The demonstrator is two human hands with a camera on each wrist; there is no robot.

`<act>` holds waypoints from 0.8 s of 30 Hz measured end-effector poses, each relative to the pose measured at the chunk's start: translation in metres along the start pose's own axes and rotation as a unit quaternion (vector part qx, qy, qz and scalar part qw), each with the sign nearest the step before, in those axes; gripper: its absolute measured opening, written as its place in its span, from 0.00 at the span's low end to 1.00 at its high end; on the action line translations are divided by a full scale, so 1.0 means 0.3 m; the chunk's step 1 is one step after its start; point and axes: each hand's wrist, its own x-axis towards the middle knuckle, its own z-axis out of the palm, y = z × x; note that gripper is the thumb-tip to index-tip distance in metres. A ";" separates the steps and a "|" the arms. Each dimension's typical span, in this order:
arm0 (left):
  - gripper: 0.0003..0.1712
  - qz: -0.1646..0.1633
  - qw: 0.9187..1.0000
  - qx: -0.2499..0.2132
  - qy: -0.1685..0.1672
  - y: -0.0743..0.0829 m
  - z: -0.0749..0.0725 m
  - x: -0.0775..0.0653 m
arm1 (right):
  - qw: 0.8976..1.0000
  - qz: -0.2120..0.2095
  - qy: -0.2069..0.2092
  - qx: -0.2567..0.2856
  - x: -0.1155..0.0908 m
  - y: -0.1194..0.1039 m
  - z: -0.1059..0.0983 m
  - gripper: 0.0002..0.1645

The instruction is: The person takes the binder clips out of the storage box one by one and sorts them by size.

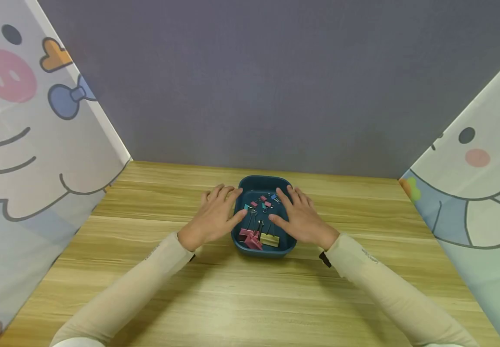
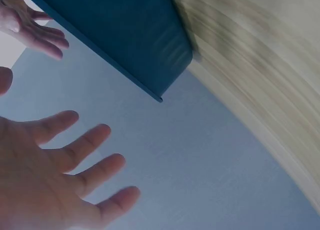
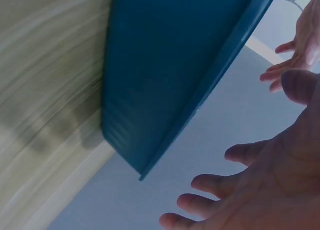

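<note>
Blue tray (image 1: 264,183) on wood-grain table (image 1: 232,299) | binder clips (image 1: 253,240) inside, larger ones at near end | left hand (image 1: 212,216) at tray's left side, fingers spread wide | right hand (image 1: 305,219) at right side, fingers also wide

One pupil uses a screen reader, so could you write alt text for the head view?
A person's left hand and right hand, fingers spread, flank a blue bin on a wooden table. Inside, large pink clips and a yellow clip lie at the near end, small clips farther back. A grey wall stands behind, cartoon panels either side.
</note>
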 end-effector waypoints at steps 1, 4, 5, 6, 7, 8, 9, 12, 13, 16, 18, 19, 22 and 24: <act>0.38 0.007 1.000 -0.003 0.006 0.002 0.000 0.001 | 1.000 0.003 0.002 0.002 0.001 0.005 0.001 0.46; 0.36 0.019 1.000 -0.006 0.019 0.008 0.002 0.005 | 1.000 0.012 0.012 0.016 0.004 0.023 0.006 0.45; 0.36 0.022 1.000 -0.006 0.022 0.010 0.004 0.006 | 1.000 0.015 0.016 0.021 0.005 0.029 0.007 0.44; 0.35 0.023 0.999 -0.004 0.022 0.011 0.005 0.007 | 0.999 0.016 0.022 0.025 0.006 0.035 0.009 0.43; 0.34 0.025 0.999 -0.004 0.023 0.012 0.006 0.009 | 0.999 0.015 0.027 0.029 0.007 0.041 0.011 0.42; 0.34 0.029 0.999 -0.004 0.023 0.013 0.007 0.009 | 0.999 0.016 0.030 0.035 0.007 0.046 0.012 0.41; 0.33 0.034 0.999 -0.001 0.022 0.013 0.008 0.010 | 0.999 0.017 0.031 0.040 0.008 0.051 0.012 0.39; 0.28 0.064 0.998 0.000 0.024 0.015 0.009 0.011 | 0.998 0.023 0.028 0.046 0.007 0.066 0.010 0.35; 0.26 0.078 0.997 -0.002 0.025 0.016 0.009 0.012 | 0.998 0.027 0.025 0.046 0.007 0.071 0.009 0.34; 0.19 0.119 0.992 -0.010 0.026 0.016 0.009 0.013 | 0.998 0.037 0.020 0.048 0.006 0.085 0.008 0.31; 0.17 0.141 0.990 -0.017 0.020 0.017 0.010 0.014 | 0.998 0.039 0.021 0.050 0.005 0.093 0.008 0.30; 0.16 0.151 0.988 -0.022 0.015 0.019 0.009 0.015 | 0.998 0.040 0.022 0.051 0.005 0.096 0.009 0.29; 0.16 0.172 0.985 -0.026 -0.003 0.024 0.012 0.017 | 0.997 0.042 0.025 0.055 0.003 0.103 0.011 0.28; 0.16 0.181 0.983 -0.029 -0.013 0.029 0.014 0.019 | 0.997 0.040 0.029 0.052 0.005 0.109 0.015 0.27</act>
